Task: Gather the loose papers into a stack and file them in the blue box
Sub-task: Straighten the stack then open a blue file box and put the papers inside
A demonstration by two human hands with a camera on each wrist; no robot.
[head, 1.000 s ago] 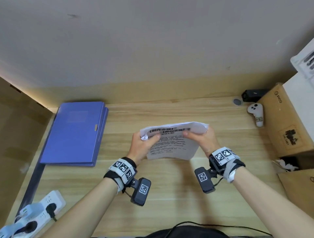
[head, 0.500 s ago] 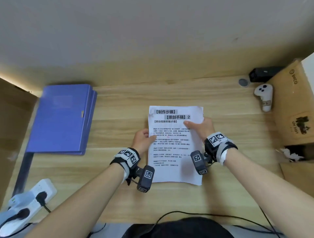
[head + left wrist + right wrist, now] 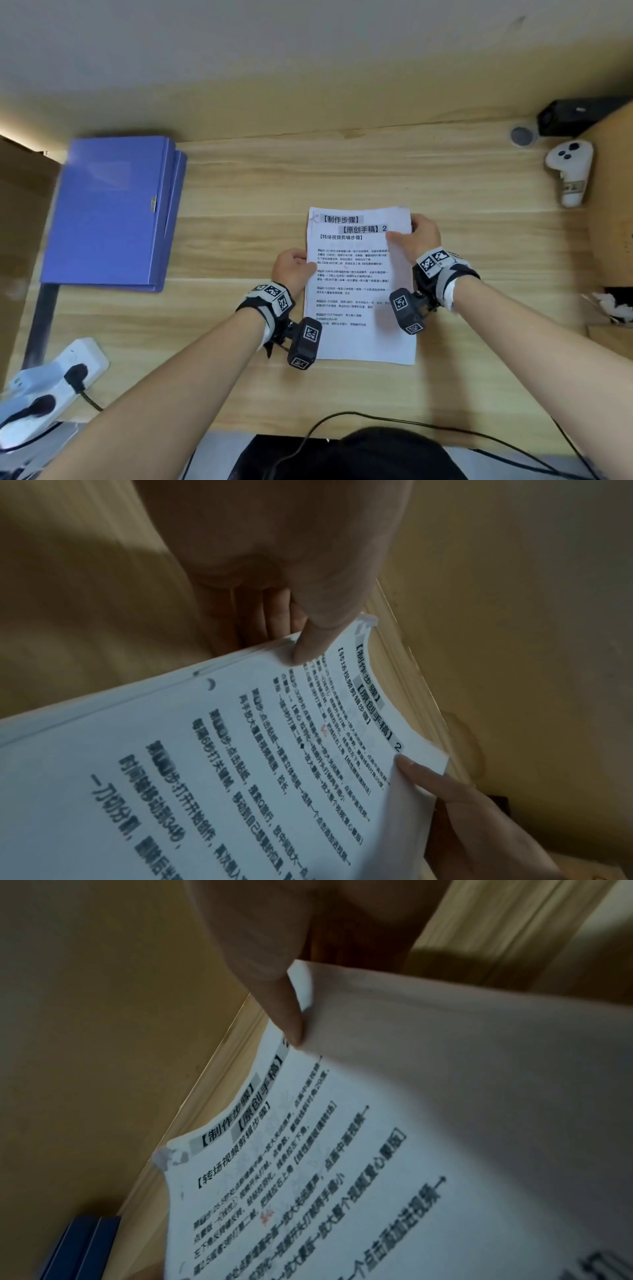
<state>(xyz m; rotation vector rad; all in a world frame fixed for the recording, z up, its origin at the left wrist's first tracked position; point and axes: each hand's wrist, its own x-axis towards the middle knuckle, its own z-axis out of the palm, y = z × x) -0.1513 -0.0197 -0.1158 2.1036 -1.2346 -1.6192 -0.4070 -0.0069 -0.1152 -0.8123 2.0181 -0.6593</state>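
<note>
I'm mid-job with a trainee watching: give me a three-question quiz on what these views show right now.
1. True or false: the blue box is open.
2. Which hand holds the paper stack nearer its top edge? A) left hand B) right hand
3. Fill in: on the desk, the blue box lies to the stack's ____ side.

Key
1. False: its lid is closed, with the clasp on its right edge.
2. B: the right hand pinches the upper right corner; the left hand grips the left edge lower down.
3. Left, apart from the stack.
</note>
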